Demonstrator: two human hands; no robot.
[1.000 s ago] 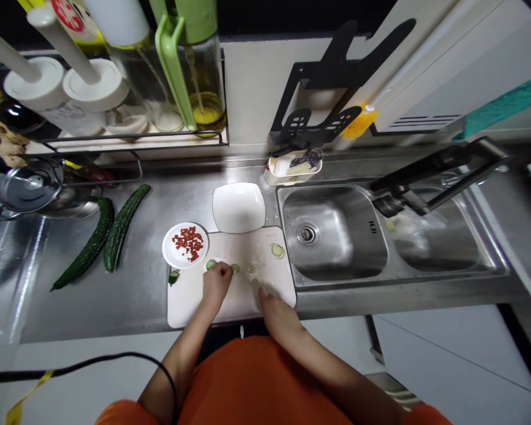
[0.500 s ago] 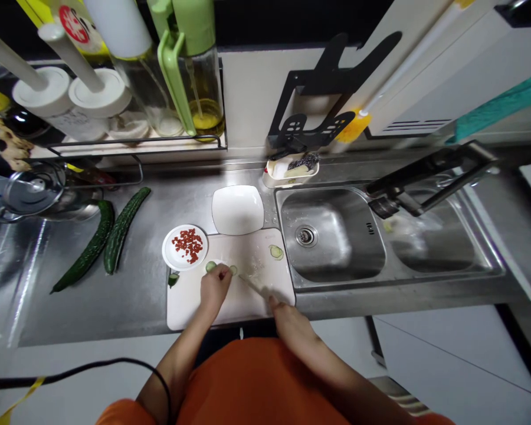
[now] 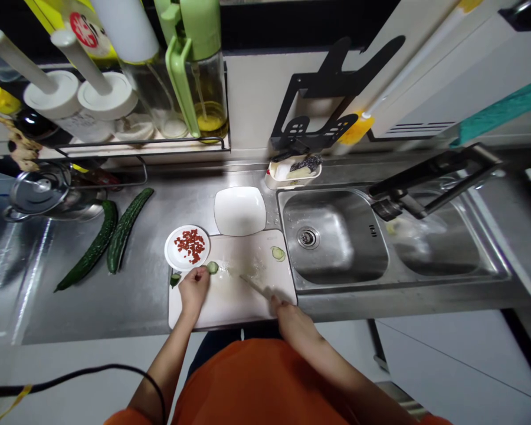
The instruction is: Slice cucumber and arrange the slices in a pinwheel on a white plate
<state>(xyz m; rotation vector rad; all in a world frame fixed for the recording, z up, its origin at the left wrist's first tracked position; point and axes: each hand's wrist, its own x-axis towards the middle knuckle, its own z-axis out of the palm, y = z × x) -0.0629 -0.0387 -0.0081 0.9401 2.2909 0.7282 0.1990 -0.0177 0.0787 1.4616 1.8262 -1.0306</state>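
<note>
On the white cutting board (image 3: 230,307), my left hand (image 3: 194,289) has its fingers pinched at a pale green cucumber slice (image 3: 212,267), beside the board's left part. My right hand (image 3: 294,319) is wrapped round the handle of a knife (image 3: 254,285), whose thin blade points up and left over the board. A dark green cucumber end (image 3: 174,280) lies left of my left hand. More thin cucumber slices (image 3: 278,254) rest at the board's upper right. Just above my left hand, a round white plate (image 3: 171,257) holds small chopped red pieces (image 3: 189,244).
An empty-looking white square dish (image 3: 239,209) touches the board's far edge. Two whole cucumbers (image 3: 126,230) lie on the steel counter at left, near a lidded pot (image 3: 39,192). A double sink (image 3: 336,236) with a black faucet (image 3: 407,183) is at right. Bottles (image 3: 207,112) stand on a rack.
My left hand has moved left along the board, and the cucumber slice near the blade's tip has gone from that spot. My right hand with the knife has stayed almost still.
</note>
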